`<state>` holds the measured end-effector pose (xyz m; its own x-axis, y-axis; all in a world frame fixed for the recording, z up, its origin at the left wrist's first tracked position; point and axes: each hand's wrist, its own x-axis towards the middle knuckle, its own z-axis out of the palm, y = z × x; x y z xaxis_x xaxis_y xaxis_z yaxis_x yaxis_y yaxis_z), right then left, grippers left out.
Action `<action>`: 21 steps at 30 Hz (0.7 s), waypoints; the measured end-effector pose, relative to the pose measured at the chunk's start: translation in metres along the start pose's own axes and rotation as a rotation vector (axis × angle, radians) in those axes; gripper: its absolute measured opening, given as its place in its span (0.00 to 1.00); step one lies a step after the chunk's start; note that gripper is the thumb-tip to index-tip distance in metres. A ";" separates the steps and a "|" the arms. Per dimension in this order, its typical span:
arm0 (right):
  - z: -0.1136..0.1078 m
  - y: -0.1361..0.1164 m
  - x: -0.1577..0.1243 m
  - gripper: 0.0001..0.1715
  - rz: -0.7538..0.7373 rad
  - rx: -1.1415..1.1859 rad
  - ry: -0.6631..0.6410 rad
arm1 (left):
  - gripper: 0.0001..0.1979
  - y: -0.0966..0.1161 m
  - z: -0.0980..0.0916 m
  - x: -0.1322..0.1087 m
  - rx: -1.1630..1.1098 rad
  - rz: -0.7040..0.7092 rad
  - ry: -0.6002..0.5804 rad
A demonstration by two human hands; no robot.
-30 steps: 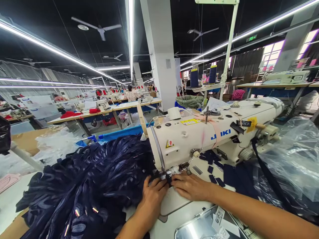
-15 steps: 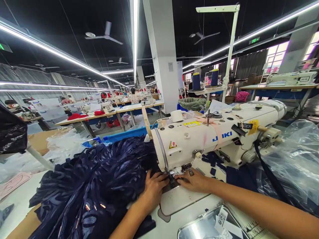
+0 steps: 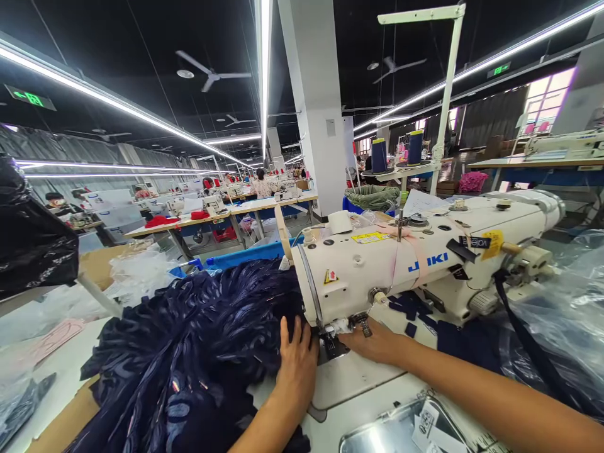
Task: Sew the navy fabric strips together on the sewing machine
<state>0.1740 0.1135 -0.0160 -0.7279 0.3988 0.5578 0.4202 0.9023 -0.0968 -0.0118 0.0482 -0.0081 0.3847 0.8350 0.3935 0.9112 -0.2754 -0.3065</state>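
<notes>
A white sewing machine (image 3: 349, 270) stands in front of me, its needle area and presser foot (image 3: 331, 345) low at the left end. My left hand (image 3: 297, 362) is just left of the foot, fingers stretched up and spread at the edge of a large heap of navy fabric pieces (image 3: 207, 321). My right hand (image 3: 377, 343) reaches under the machine head from the right, close beside the foot. Its fingertips are partly hidden by the machine, so whatever they may pinch does not show.
Small navy scraps (image 3: 410, 305) and a clear plastic bag (image 3: 542, 333) lie at right. A clear-lidded tray (image 3: 377, 434) with white labels (image 3: 431, 421) is at the front. Black plastic (image 3: 35, 233) hangs at left. Navy thread cones (image 3: 379, 155) stand behind the machine.
My left hand has gone from low, bent fingers beside the foot to raised, spread fingers. My right fingers have slid farther under the machine head. The view has swung slightly left.
</notes>
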 end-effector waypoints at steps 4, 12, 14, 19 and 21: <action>-0.001 -0.005 -0.003 0.12 -0.104 -0.166 0.072 | 0.14 -0.004 -0.017 0.013 -0.047 0.080 -0.172; 0.000 -0.011 -0.006 0.13 -0.055 -0.277 0.027 | 0.16 -0.010 -0.012 0.014 -0.090 0.087 -0.158; -0.001 -0.011 -0.007 0.17 -0.061 -0.273 0.001 | 0.16 -0.010 -0.012 0.014 -0.085 0.094 -0.142; 0.005 -0.009 -0.010 0.18 -0.020 -0.242 -0.004 | 0.16 -0.009 -0.013 0.016 -0.086 0.084 -0.161; 0.012 -0.008 -0.011 0.17 0.025 -0.223 0.008 | 0.16 -0.009 -0.014 0.017 -0.100 0.076 -0.196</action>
<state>0.1721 0.1035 -0.0312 -0.7115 0.4187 0.5643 0.5482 0.8332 0.0730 -0.0114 0.0583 0.0130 0.4256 0.8840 0.1933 0.8945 -0.3787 -0.2377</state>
